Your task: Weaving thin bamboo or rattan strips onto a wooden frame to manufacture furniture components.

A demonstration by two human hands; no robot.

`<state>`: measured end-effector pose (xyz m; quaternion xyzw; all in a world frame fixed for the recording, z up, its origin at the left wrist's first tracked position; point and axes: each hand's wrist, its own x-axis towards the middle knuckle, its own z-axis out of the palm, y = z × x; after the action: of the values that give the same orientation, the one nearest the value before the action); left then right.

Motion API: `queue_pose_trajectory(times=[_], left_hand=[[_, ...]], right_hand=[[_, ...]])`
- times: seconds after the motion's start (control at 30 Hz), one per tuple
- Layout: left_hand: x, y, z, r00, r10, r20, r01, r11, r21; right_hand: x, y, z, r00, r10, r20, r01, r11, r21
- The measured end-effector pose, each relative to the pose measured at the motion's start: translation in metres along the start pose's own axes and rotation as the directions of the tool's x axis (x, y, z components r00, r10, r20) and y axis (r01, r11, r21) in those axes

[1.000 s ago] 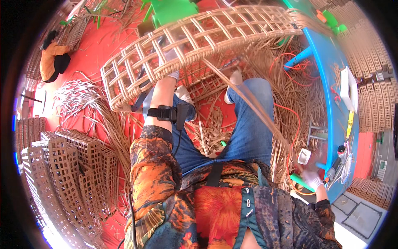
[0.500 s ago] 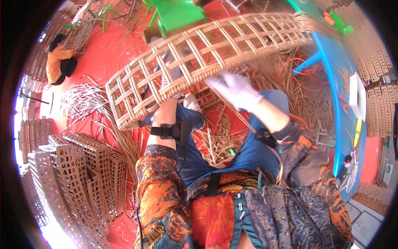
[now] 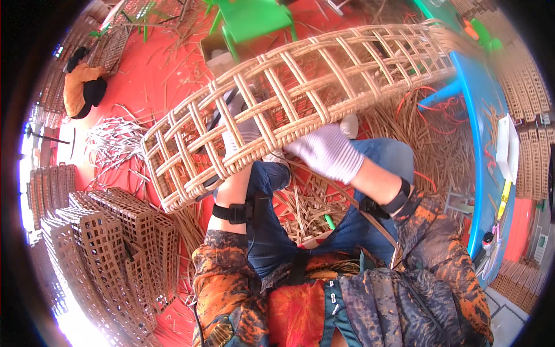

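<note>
Main piece: curved openwork wicker panel (image 3: 306, 87), pale tan, raised above the floor beyond the knees; slants from near left up to far right, its far-right end close to the blue table (image 3: 477, 173); contact there unclear.
Near rim: wrapped closely with strand along its lower edge; double bars cross the lattice, leaving squarish openings.
Left hand: white-gloved left hand (image 3: 250, 128), behind the near-left part of the panel, seen through the openings; cannot tell whether it grips.
Right hand: striped-gloved right hand (image 3: 329, 151), fingers drawn in narrow against the near rim, about mid-panel; fingertips partly hidden, so hold on the strand cannot be told.
Working strand: one long wicker strand (image 3: 378, 226) runs from below the right hand toward the near right, across the right thigh.
Wrists: black strap (image 3: 232, 214) on the left, another on the right.
Floor: red, strewn with cut strands (image 3: 300, 202) between the legs; small green object (image 3: 329, 221) among them.
Right side: heap of loose strands (image 3: 442, 159) beside the table; on the tabletop, white tray (image 3: 508, 149) and yellow-handled tool (image 3: 504, 199).
Left side: leaning stack of woven panels (image 3: 95, 237); greyish strand bundle (image 3: 118, 140) farther off.
Far side: green plastic chair (image 3: 254, 22); co-worker in orange top (image 3: 82, 87), far left, crouched by woven pieces.
</note>
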<state>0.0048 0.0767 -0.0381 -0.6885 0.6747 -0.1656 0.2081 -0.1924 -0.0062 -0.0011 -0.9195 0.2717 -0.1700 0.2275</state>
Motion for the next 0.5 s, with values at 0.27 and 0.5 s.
queue_pose_trajectory(times=[0.27,0.5], left_hand=[[0.010,0.012,-0.002,0.994,0.043,-0.099,-0.035,0.996,0.077],[0.009,-0.009,-0.009,0.975,0.052,0.215,-0.031,0.994,-0.100]], right_hand=[[0.062,0.042,-0.020,0.933,-0.206,-0.295,0.345,0.747,0.569],[0.037,0.037,-0.050,0.954,-0.171,-0.246,0.268,0.853,0.447]])
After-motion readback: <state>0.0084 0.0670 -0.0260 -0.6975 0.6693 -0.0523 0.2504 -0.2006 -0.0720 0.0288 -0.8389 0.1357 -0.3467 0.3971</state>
